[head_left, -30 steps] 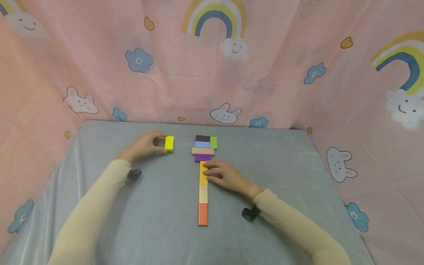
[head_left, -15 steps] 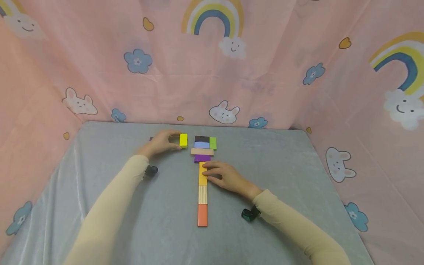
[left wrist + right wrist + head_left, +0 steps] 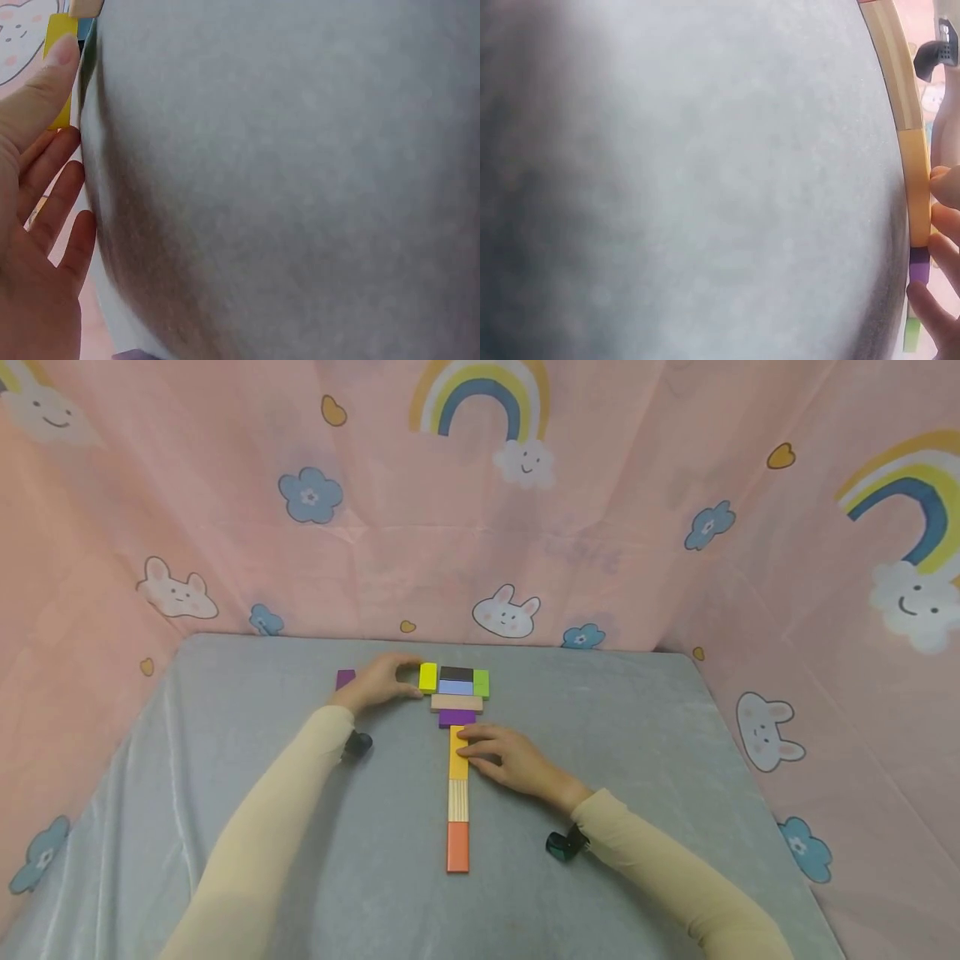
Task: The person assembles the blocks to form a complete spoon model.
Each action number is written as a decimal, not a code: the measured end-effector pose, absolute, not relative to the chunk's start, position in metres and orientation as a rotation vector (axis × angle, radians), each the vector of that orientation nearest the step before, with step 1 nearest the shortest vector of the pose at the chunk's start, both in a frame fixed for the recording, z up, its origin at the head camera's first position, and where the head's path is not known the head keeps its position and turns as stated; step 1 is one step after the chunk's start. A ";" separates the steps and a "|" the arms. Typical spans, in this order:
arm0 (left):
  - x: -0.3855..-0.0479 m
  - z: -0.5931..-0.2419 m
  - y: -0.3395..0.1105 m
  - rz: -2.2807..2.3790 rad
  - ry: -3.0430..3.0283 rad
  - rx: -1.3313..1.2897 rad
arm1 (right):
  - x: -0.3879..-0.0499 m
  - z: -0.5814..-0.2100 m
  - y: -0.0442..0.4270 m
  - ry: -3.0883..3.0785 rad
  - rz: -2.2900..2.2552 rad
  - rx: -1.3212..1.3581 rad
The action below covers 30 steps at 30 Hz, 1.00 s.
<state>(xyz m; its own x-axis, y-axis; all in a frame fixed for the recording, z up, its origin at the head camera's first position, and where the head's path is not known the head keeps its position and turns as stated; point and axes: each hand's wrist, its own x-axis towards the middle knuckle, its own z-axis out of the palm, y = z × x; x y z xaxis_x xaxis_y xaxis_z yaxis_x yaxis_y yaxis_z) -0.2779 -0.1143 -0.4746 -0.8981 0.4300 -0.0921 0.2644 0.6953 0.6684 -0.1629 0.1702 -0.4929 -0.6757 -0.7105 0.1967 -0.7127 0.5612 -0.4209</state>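
Note:
My left hand (image 3: 380, 682) pinches a bright yellow block (image 3: 427, 677) between thumb and fingers, just left of a black block (image 3: 456, 674) and a light blue block (image 3: 455, 687). In the left wrist view the thumb lies on that yellow block (image 3: 61, 82). On the other side of the black and blue pair sits a green block (image 3: 482, 683). Below them lie a tan block (image 3: 457, 702) and a purple block (image 3: 456, 718). My right hand (image 3: 517, 762) rests its fingertips on an orange-yellow block (image 3: 457, 756), fingers relaxed; the right wrist view shows them along its edge.
A striped wooden block (image 3: 458, 800) and a red-orange block (image 3: 457, 847) continue the line toward the near side of the grey cloth-covered table (image 3: 615, 718). Another purple block (image 3: 345, 679) lies behind the left hand, partly hidden. A pink patterned curtain (image 3: 630, 568) surrounds the table's far edges.
My left hand has moved right with the yellow block, bringing it up beside the black and blue blocks. The purple block at left came into view. The right hand stayed still.

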 end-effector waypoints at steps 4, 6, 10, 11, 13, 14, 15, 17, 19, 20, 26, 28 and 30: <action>-0.279 -0.478 -0.113 0.988 2.662 0.552 | -0.162 -0.493 0.170 -2.756 0.745 1.268; -0.279 -0.478 -0.113 0.979 2.664 0.555 | -0.161 -0.493 0.170 -2.751 0.745 1.268; -0.281 -0.478 -0.112 0.938 2.680 0.566 | -0.160 -0.492 0.169 -2.746 0.751 1.261; -0.281 -0.478 -0.112 0.932 2.683 0.568 | -0.160 -0.492 0.169 -2.741 0.753 1.263; -0.281 -0.478 -0.111 0.923 2.688 0.569 | -0.160 -0.492 0.169 -2.739 0.765 1.261; -0.281 -0.478 -0.111 0.921 2.691 0.571 | -0.160 -0.491 0.169 -2.739 0.767 1.260; -0.281 -0.479 -0.111 0.917 2.695 0.571 | -0.160 -0.491 0.169 -2.739 0.769 1.260; -0.281 -0.480 -0.111 0.908 2.705 0.575 | -0.160 -0.491 0.169 -2.743 0.775 1.256; -0.281 -0.481 -0.111 0.899 2.716 0.577 | -0.161 -0.492 0.169 -2.748 0.778 1.249; -0.281 -0.481 -0.110 0.896 2.718 0.578 | -0.161 -0.493 0.169 -2.750 0.776 1.247; -0.281 -0.483 -0.110 0.886 2.721 0.558 | -0.161 -0.494 0.169 -2.751 0.774 1.247; -0.280 -0.484 -0.110 0.884 2.723 0.559 | -0.161 -0.493 0.169 -2.757 0.772 1.243; -0.280 -0.484 -0.110 0.891 2.723 0.562 | -0.161 -0.493 0.169 -2.759 0.774 1.243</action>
<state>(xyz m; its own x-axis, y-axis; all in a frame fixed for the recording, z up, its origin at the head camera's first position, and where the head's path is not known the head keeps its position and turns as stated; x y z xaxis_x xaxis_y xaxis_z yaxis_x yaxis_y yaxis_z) -0.2800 -0.1097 -0.4836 -0.9024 0.4215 -0.0890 0.2873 0.7428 0.6048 -0.1611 0.1688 -0.4927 -0.6830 -0.6984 0.2136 -0.7077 0.5605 -0.4301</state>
